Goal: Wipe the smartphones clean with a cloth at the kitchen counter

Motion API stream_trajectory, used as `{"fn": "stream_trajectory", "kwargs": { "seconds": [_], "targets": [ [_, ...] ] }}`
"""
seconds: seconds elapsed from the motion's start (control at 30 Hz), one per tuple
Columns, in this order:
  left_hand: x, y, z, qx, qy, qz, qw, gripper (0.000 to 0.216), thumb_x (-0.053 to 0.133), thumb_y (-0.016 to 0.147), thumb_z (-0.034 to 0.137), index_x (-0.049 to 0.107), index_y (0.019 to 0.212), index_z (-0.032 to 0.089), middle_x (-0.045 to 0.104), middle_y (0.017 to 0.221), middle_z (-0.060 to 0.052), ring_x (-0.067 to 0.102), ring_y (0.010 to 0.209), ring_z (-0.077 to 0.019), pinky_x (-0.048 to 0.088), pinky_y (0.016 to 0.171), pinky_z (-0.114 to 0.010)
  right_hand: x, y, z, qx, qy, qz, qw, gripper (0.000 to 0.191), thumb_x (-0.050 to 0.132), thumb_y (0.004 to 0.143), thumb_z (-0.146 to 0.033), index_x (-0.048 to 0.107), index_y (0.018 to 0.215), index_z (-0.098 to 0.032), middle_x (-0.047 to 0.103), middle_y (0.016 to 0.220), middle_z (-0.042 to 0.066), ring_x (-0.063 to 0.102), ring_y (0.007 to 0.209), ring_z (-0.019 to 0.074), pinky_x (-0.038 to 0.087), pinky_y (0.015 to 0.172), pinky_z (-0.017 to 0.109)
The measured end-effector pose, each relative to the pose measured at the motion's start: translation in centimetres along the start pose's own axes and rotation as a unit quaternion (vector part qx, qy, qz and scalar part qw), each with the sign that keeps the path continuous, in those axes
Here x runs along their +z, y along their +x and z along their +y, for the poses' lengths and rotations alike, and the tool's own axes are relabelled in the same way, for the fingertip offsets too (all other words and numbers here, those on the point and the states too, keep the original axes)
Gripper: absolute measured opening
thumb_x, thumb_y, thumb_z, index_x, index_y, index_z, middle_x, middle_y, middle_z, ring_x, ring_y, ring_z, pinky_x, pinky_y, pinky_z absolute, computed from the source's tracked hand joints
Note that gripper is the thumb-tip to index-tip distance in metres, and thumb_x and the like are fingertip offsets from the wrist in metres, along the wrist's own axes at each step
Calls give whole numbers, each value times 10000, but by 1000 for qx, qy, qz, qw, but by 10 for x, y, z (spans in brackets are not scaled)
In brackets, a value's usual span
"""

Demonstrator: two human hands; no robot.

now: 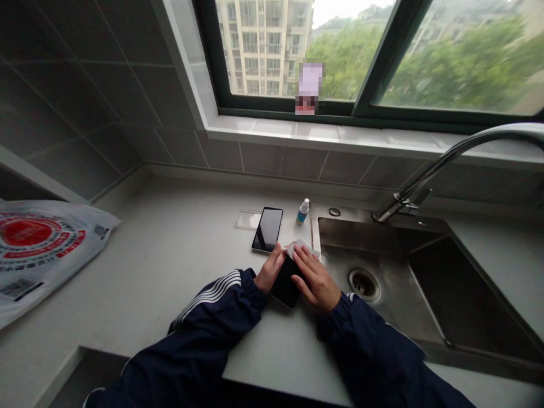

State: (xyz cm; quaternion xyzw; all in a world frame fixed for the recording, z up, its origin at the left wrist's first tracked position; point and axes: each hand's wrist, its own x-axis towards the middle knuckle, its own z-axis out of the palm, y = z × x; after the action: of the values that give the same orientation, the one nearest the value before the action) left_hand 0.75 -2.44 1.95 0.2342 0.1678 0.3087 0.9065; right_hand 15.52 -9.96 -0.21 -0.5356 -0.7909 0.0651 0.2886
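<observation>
A black phone [285, 283] lies between my two hands on the pale counter [182, 266], just left of the sink. My left hand [269, 271] grips its left edge with curled fingers. My right hand [313, 277] presses a small grey cloth [302, 246] against the phone's upper end, fingers together. A second black phone [267, 229] lies flat on the counter just beyond my hands. A small spray bottle [302, 211] with a white cap and blue label stands beside it.
A steel sink [382, 249] with a drain [364, 282] fills the right side, its curved tap [446, 161] arching overhead. A white plastic bag with red print [38, 249] lies at the far left. A clear film piece [248, 219] rests behind the second phone.
</observation>
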Motion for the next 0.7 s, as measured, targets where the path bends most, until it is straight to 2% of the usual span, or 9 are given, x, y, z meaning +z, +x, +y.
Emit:
{"fn": "stream_trajectory", "kwargs": {
  "seconds": [0.33, 0.7],
  "targets": [
    [-4, -4, -4, -25, -44, -39, 998, 637, 338, 919, 564, 479, 1343, 111, 631, 1251, -106, 468, 1293, -246, 186, 1173, -378, -1, -2, -2, 14, 20, -14, 1000, 581, 441, 966, -288, 246, 1505, -202, 273, 1546, 72, 173, 1445, 260, 254, 1147, 499],
    [-3, -3, -3, 0, -48, -50, 998, 593, 316, 927, 556, 541, 1254, 115, 645, 1208, -108, 492, 1268, -231, 183, 1169, -373, -2, -1, -5, -8, 23, -11, 1000, 557, 441, 963, -267, 283, 1493, -201, 319, 1526, 87, 193, 1439, 271, 269, 1133, 526]
  ]
}}
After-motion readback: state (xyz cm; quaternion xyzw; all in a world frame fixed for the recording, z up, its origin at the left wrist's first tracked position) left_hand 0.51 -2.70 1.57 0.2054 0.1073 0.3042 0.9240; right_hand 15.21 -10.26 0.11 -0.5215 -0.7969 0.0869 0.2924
